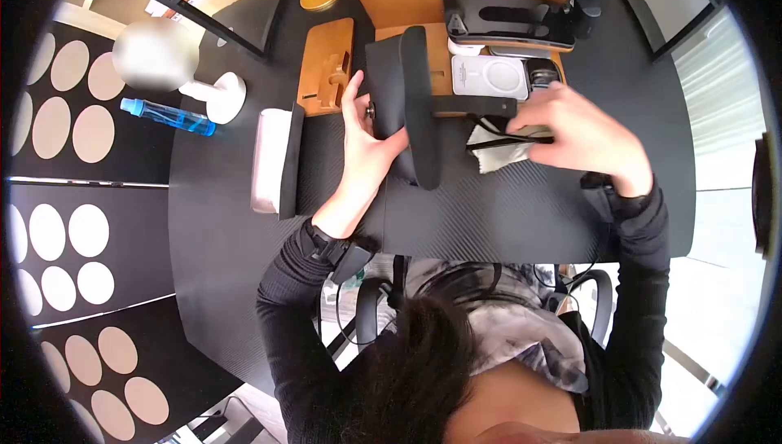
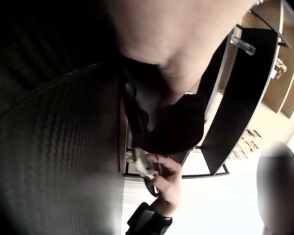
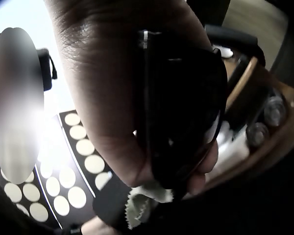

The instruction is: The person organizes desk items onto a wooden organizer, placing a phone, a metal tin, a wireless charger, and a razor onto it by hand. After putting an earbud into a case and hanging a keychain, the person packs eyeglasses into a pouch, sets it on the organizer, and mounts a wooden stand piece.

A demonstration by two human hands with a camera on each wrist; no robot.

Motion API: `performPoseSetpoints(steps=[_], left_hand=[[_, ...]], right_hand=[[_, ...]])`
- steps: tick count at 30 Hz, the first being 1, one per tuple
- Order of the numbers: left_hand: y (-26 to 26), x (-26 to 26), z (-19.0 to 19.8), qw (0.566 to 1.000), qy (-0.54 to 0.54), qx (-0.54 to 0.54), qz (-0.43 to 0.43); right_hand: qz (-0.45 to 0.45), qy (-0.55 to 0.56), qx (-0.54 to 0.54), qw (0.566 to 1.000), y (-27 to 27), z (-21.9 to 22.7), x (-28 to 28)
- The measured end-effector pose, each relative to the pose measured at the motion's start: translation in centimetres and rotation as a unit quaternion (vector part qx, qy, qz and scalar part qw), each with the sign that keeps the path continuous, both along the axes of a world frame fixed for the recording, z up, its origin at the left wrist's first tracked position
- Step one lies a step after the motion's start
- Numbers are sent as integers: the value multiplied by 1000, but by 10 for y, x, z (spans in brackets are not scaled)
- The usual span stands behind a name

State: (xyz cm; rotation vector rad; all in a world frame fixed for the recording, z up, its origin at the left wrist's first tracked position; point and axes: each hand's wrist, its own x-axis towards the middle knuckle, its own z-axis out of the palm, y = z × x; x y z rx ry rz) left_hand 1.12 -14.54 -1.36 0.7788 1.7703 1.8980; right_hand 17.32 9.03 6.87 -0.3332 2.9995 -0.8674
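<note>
My left hand (image 1: 366,136) grips a black hard case (image 1: 407,94) and holds it upright on the black table (image 1: 505,216). In the left wrist view the palm (image 2: 176,34) fills the top, with the dark case (image 2: 171,127) below it. My right hand (image 1: 570,130) is just right of the case. It pinches a folded pair of black glasses (image 1: 489,128) together with a grey cleaning cloth (image 1: 497,156). The right wrist view shows the fingers (image 3: 108,98) curled round the black glasses (image 3: 181,107), and the cloth (image 3: 147,200) hangs beneath.
Behind the case are a wooden tray (image 1: 326,65) and a white charger pad (image 1: 489,77). A black flat device (image 1: 509,20) lies farther back. To the left are a white box (image 1: 273,159), a blue bottle (image 1: 167,116) and a white stand (image 1: 220,95).
</note>
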Motion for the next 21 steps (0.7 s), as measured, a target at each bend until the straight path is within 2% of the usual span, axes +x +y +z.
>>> performPoseSetpoints(steps=[3, 5, 6, 7, 8, 10, 11, 12, 14, 16, 17, 18, 19, 20, 21], left_hand=[[0, -3, -6, 1000, 11, 4, 21], [-1, -5, -12, 997, 75, -10, 27], [-3, -7, -17, 993, 117, -20, 17], [-2, -12, -37, 930, 333, -155, -29], [-3, -13, -42, 928, 337, -158, -34], [-7, -15, -47, 970, 226, -92, -7], [-11, -16, -49, 984, 168, -59, 8], [-14, -17, -49, 993, 109, -24, 24], [-21, -18, -51, 997, -13, 44, 55], [-25, -15, -53, 980, -142, 113, 86], [-17, -6, -27, 979, -140, 107, 98], [-8, 3, 2, 979, -138, 100, 110], [-6, 0, 4, 979, -125, 120, 107], [-3, -1, -3, 976, -104, 127, 143], [-5, -1, -1, 976, -124, 130, 122]], right_hand=[[15, 22, -36, 999, 3, 36, 4], [-21, 115, -142, 983, -26, 55, 0], [-2, 150, -229, 962, -45, 52, -10], [28, 164, -264, 950, -63, 54, -20], [72, 193, -304, 930, -81, 48, -35], [90, 129, -371, 915, -120, 29, -58], [90, 160, -392, 902, -137, 12, -65], [92, 140, -381, 909, -144, 6, -70], [24, 241, -230, 943, -144, -13, -77], [-60, 355, -49, 932, -126, -19, -80], [-79, 349, -72, 931, -117, -23, -85], [-105, 341, -49, 933, -105, -21, -85], [-132, 343, -30, 930, -96, -21, -86], [-158, 344, -11, 925, -89, -21, -86], [-172, 339, 18, 925, -86, -20, -86]])
